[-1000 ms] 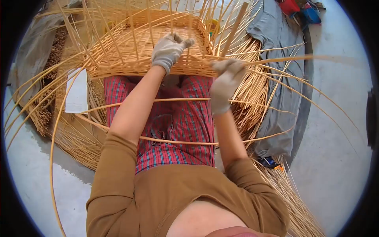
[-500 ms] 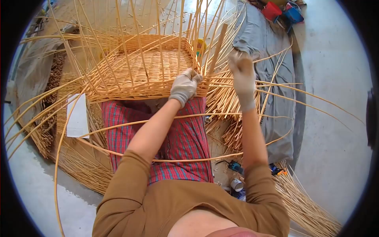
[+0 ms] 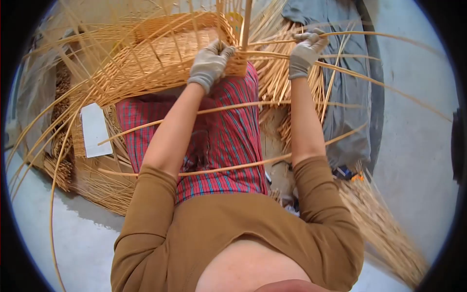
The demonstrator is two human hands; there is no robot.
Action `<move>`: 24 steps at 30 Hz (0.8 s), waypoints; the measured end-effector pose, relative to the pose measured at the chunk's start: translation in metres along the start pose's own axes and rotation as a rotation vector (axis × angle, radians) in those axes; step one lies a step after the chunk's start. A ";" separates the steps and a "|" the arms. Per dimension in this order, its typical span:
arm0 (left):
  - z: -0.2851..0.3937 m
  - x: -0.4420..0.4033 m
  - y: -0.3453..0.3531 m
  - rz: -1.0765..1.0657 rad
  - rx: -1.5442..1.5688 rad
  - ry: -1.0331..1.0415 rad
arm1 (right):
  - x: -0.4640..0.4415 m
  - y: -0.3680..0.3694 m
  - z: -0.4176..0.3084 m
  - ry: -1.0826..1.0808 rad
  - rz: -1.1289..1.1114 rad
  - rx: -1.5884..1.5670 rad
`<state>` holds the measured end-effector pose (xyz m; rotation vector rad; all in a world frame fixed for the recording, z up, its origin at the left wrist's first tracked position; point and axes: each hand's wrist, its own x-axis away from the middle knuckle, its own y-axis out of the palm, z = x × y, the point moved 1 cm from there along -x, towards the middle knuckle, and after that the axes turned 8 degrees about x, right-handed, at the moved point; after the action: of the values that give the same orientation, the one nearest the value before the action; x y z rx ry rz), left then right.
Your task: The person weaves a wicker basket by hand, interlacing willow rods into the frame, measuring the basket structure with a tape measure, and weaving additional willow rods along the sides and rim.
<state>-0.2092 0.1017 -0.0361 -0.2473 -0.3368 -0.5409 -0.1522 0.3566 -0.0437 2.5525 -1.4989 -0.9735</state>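
Observation:
A half-woven wicker basket [image 3: 141, 78] with upright stakes rests across my knees, its long side tilted toward me. My left hand [image 3: 208, 65], in a pale glove, is closed on the basket's wall near its right corner, beside an upright stake. Out to the right, my gloved right hand [image 3: 306, 52] has its fingers closed around a long wicker rod [image 3: 384, 34] running from that corner. More rods [image 3: 369, 75] pass beneath the right hand and stick out to the right. A thicker flat stick [image 3: 246, 24] stands up at the corner.
Red plaid cloth [image 3: 228, 146] covers my legs, with two loose rods [image 3: 233, 168] crossing over it. Bundled wicker rods [image 3: 277, 82] lie right of my knees, by a grey cloth [image 3: 350, 136]. A white sheet [image 3: 96, 131] lies at left, and another rod bundle [image 3: 384, 228] at lower right.
My right hand, blurred and raised before, now grips a rod farther out from the corner. The basket and my left hand appear higher and farther left in view.

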 end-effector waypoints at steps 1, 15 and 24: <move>-0.002 0.003 0.000 -0.023 0.006 0.093 | 0.004 -0.019 0.017 0.180 0.074 -0.159; -0.010 -0.009 0.034 0.126 -0.671 0.785 | -0.028 -0.021 0.032 0.260 -0.193 -0.085; -0.008 -0.004 0.034 0.147 -0.664 0.803 | -0.007 0.002 -0.009 0.369 0.014 -0.062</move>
<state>-0.1928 0.1294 -0.0494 -0.6581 0.6526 -0.5506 -0.1514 0.3586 -0.0330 2.4965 -1.3554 -0.4988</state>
